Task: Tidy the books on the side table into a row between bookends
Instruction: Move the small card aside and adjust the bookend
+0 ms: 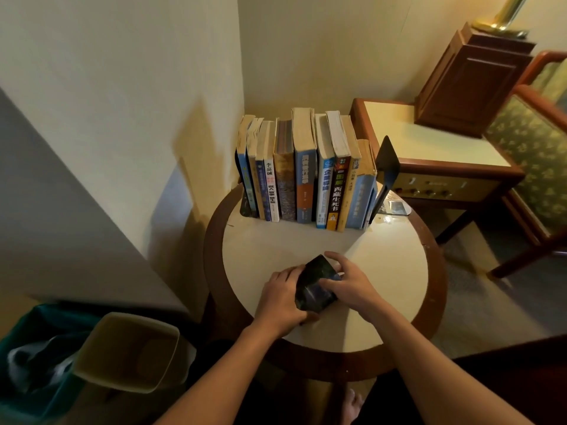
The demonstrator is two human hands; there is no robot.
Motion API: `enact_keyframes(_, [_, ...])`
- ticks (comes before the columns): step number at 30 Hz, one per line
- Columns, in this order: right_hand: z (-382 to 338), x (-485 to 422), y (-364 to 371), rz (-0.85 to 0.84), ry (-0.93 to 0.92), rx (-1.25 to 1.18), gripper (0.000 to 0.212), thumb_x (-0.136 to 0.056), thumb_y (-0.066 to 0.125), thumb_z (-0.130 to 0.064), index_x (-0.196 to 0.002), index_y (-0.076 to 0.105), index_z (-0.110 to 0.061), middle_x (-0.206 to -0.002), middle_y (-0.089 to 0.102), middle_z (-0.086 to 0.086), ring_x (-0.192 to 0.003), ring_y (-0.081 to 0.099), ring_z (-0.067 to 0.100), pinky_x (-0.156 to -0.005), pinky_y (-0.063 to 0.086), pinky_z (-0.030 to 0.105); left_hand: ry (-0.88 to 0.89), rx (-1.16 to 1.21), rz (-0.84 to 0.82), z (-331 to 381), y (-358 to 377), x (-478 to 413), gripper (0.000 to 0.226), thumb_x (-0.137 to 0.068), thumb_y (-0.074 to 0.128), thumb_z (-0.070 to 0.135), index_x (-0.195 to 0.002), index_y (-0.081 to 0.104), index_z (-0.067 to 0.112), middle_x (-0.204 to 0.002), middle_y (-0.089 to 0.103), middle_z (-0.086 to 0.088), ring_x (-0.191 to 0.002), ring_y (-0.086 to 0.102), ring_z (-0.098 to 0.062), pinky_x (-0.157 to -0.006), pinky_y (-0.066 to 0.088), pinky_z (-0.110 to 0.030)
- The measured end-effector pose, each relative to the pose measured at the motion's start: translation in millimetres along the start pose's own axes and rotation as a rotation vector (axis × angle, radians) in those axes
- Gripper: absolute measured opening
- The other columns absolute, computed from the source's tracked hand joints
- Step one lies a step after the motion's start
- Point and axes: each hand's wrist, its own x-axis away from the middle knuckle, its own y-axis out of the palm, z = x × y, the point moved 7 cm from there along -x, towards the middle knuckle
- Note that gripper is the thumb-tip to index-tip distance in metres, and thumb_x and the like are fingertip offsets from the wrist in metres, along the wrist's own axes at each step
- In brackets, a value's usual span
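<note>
Foreground, left: beige waste bin point(129, 351) on the floor.
Item in hand: small dark book point(314, 285), glossy cover, apparently the last stray, tilted over the near part of the round side table point(383, 271). Left hand point(282, 299) grips its left edge; right hand point(352, 283) clasps its right side.
Far edge: row of books point(303, 179), upright, spines outward, between left bookend point(244, 207) and right bookend point(387, 167).
Status: row largely done; the held volume remains to be slotted in, probably by shifting a bookend.

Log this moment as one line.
books: upright row between bookends | dark book: at table front | left grip: holding it | right grip: holding it
</note>
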Motion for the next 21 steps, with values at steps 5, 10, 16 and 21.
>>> enact_keyframes(5, [3, 4, -8, 0.038, 0.006, -0.05, 0.056, -0.087, 0.074, -0.012, -0.131, 0.055, -0.042, -0.126, 0.053, 0.002, -0.116, 0.055, 0.025, -0.084, 0.062, 0.043, 0.036, 0.067, 0.011, 6, 3, 5, 0.097, -0.072, 0.087, 0.044, -0.152, 0.037, 0.025, -0.154, 0.041, 0.002, -0.14, 0.036, -0.016, -0.116, 0.034, -0.031])
enact_keyframes(10, [2, 15, -14, 0.007, -0.045, -0.063, 0.032, -0.089, 0.072, -0.009, -0.107, 0.068, -0.036, -0.118, 0.058, -0.006, -0.108, 0.06, 0.017, -0.078, 0.062, 0.032, 0.086, 0.079, 0.04, 14, 1, 4, 0.094, -0.072, 0.087, 0.045, -0.151, 0.039, 0.026, -0.154, 0.041, 0.003, -0.139, 0.038, -0.016, -0.114, 0.036, -0.03])
enact_keyframes(16, [4, 34, -37, 0.017, -0.164, 0.011, 0.033, -0.095, 0.067, -0.013, -0.12, 0.072, -0.034, -0.118, 0.066, -0.013, -0.109, 0.063, 0.009, -0.087, 0.059, 0.028, 0.199, 0.047, 0.019, 32, 10, 2, 0.092, -0.077, 0.082, 0.049, -0.153, 0.036, 0.028, -0.165, 0.027, 0.006, -0.149, 0.028, -0.015, -0.118, 0.025, -0.028])
enact_keyframes(21, [10, 50, -82, 0.181, -0.283, 0.079, 0.041, -0.094, 0.066, -0.009, -0.13, 0.065, -0.029, -0.117, 0.069, -0.005, -0.103, 0.067, 0.011, -0.081, 0.061, 0.029, 0.064, -0.069, -0.108, 19, 26, -15, 0.103, -0.083, 0.058, 0.076, -0.162, 0.015, 0.026, -0.17, 0.007, 0.008, -0.156, -0.005, -0.016, -0.127, 0.002, -0.039])
